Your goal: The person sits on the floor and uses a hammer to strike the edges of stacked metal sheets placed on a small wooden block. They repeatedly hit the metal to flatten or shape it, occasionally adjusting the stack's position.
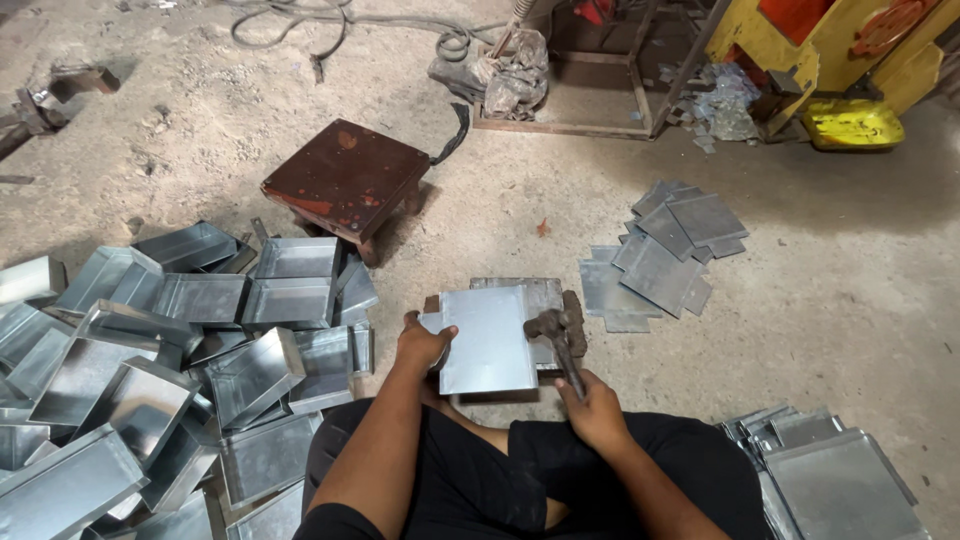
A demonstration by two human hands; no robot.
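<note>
Galvanised sheet (490,338) lies on a mostly hidden metal block (572,318). At its near-left edge the left hand (422,345) grips it; at its right, the right hand (590,405) is closed around a hammer (556,333). Beyond it: a rusty stool (347,180).

Left hand (422,345) steadies metal sheet (489,340); right hand (592,405) grips hammer (558,335).

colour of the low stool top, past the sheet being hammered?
Dark rusty reddish-brown low stool; head view, the only one.
</note>
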